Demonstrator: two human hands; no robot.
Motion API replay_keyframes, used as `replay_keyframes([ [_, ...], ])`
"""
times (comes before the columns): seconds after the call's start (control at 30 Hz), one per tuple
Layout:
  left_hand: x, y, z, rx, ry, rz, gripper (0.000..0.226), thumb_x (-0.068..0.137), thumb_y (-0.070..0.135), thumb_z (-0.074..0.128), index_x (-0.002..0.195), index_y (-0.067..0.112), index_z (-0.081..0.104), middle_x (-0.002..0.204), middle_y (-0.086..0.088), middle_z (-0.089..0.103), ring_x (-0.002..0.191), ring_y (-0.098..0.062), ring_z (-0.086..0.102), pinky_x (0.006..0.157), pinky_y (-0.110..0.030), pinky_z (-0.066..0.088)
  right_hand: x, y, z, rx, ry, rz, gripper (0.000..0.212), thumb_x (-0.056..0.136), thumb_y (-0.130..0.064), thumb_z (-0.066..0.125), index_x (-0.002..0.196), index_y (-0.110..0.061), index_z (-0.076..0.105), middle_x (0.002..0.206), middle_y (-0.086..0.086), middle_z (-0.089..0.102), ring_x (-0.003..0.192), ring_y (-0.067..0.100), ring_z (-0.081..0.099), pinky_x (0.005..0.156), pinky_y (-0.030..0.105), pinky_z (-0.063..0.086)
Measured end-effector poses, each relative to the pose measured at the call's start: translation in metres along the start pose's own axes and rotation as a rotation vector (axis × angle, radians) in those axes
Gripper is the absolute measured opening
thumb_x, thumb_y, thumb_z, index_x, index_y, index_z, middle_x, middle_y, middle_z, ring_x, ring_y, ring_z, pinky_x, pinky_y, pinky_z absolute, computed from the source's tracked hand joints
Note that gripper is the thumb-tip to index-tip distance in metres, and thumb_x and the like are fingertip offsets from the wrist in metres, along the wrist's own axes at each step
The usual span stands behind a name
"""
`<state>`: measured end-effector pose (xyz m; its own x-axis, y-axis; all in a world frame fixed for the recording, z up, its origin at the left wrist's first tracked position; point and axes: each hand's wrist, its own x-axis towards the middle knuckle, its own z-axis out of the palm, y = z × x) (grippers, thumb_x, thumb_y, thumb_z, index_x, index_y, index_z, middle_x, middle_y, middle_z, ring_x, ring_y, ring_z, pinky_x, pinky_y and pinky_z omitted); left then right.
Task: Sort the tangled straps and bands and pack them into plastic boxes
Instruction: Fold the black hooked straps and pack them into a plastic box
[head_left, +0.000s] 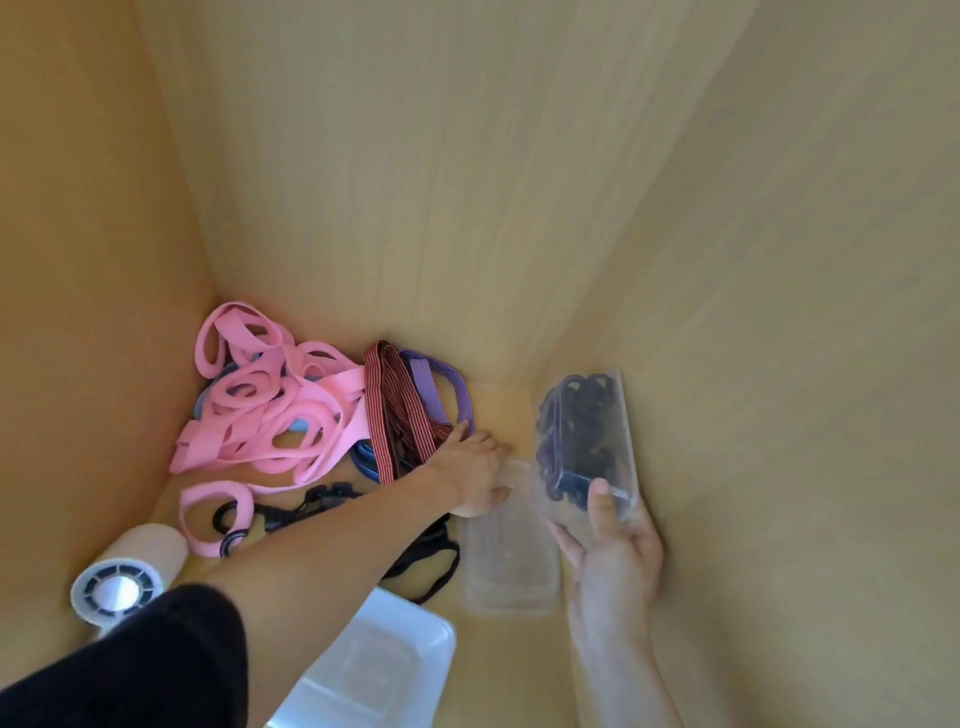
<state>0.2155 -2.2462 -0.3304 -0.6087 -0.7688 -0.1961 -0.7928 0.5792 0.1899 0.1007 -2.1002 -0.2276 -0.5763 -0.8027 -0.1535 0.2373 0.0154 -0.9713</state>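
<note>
Sorting in hand. At 9 o'clock, pink straps (280, 410) lie tangled. At centre my left hand (475, 467) touches the purple band (460, 395), and I cannot tell its grip. At 4 o'clock my right hand (618, 551) grasps a packed box (621, 415). Next, likely: free the band without dragging neighbours.

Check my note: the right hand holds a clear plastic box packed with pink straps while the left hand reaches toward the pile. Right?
Wrong on colour. In the head view, the clear plastic box in the right hand is packed with dark straps, not pink; the pink fabric straps lie loose in the pile. The left hand does reach toward that pile.
</note>
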Motion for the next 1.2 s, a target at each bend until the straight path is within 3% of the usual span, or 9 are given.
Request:
replay_keyframes([
  [0.07,-0.002,0.003,0.001,-0.004,0.012,0.009,0.061,0.095,0.052,0.048,0.141,0.011,0.045,0.138,-0.008,0.052,0.138,-0.027,0.036,0.122,-0.056,0.005,0.002,0.002,0.003,-0.060,-0.026,-0.065,0.020,0.100,-0.015,0.060,0.106,-0.027,0.075,0.105,-0.002,0.077,0.102,0.014,0.073,0.096,0.049,0.056],
  [0.2,-0.014,0.007,0.006,0.009,0.065,0.032,0.060,0.095,0.056,0.047,0.136,0.012,0.050,0.132,-0.008,0.057,0.135,-0.026,0.037,0.122,-0.058,-0.001,0.011,0.009,0.013,-0.361,-0.122,-0.260,0.040,0.098,-0.024,0.060,0.139,-0.021,0.059,0.134,-0.003,0.066,0.127,0.016,0.060,0.111,0.047,0.045],
  [0.4,-0.049,-0.004,-0.005,-0.153,0.221,0.009,0.062,0.092,0.045,0.056,0.145,0.014,0.045,0.149,-0.004,0.047,0.151,-0.024,0.018,0.126,-0.038,-0.002,0.044,0.027,0.033,-0.741,-0.163,-0.409,0.047,0.099,-0.015,0.060,0.146,-0.012,0.052,0.151,0.001,0.050,0.141,0.016,0.043,0.119,0.030,0.030],
  [0.6,-0.132,-0.025,-0.025,-0.489,0.504,-0.130,0.047,0.087,0.016,0.068,0.133,0.012,0.061,0.137,-0.001,0.058,0.140,-0.020,0.041,0.119,-0.024,0.023,0.066,0.058,0.055,-1.176,-0.254,-0.538,0.050,0.103,-0.020,0.052,0.151,-0.010,0.044,0.161,0.003,0.037,0.151,0.031,0.024,0.124,0.034,0.015],
  [0.7,-0.179,-0.039,-0.030,-0.583,0.522,-0.245,0.040,0.085,0.011,0.069,0.125,0.016,0.065,0.124,0.003,0.060,0.125,-0.016,0.049,0.109,-0.029,0.039,0.071,0.077,0.055,-1.328,-0.270,-0.575,0.049,0.105,-0.021,0.047,0.154,-0.014,0.041,0.163,0.004,0.032,0.154,0.032,0.016,0.123,0.039,0.018],
  [0.87,-0.247,-0.049,-0.026,-0.599,0.536,-0.374,0.037,0.086,0.011,0.068,0.120,0.027,0.068,0.119,0.014,0.061,0.119,-0.011,0.051,0.097,-0.027,0.043,0.081,0.087,0.058,-1.429,-0.294,-0.554,0.052,0.102,-0.020,0.050,0.153,-0.018,0.042,0.164,0.004,0.032,0.154,0.032,0.017,0.119,0.046,0.033],
  [1.0,-0.276,-0.047,-0.022,-0.677,0.560,-0.379,0.031,0.084,0.025,0.061,0.114,0.030,0.067,0.118,0.018,0.060,0.118,0.009,0.045,0.095,-0.007,0.037,0.086,0.091,0.058,-1.447,-0.328,-0.525,0.052,0.102,-0.020,0.053,0.153,-0.018,0.044,0.163,0.003,0.033,0.154,0.030,0.018,0.118,0.047,0.034],
  [1.07,-0.283,-0.047,-0.013,-0.702,0.548,-0.433,0.030,0.086,0.010,0.066,0.114,0.023,0.067,0.121,0.012,0.059,0.120,0.018,0.039,0.093,0.002,0.028,0.086,0.092,0.056,-1.451,-0.333,-0.516,0.052,0.100,-0.020,0.056,0.151,-0.019,0.047,0.162,0.003,0.035,0.152,0.030,0.022,0.117,0.046,0.035],
  [1.2,-0.288,-0.039,0.002,-0.730,0.522,-0.461,0.045,0.088,0.001,0.068,0.119,0.033,0.062,0.123,0.021,0.058,0.122,0.010,0.044,0.092,0.001,0.031,0.087,0.093,0.057,-1.387,-0.342,-0.482,0.051,0.097,-0.019,0.061,0.148,-0.015,0.051,0.160,0.005,0.039,0.151,0.033,0.024,0.121,0.046,0.028],
])
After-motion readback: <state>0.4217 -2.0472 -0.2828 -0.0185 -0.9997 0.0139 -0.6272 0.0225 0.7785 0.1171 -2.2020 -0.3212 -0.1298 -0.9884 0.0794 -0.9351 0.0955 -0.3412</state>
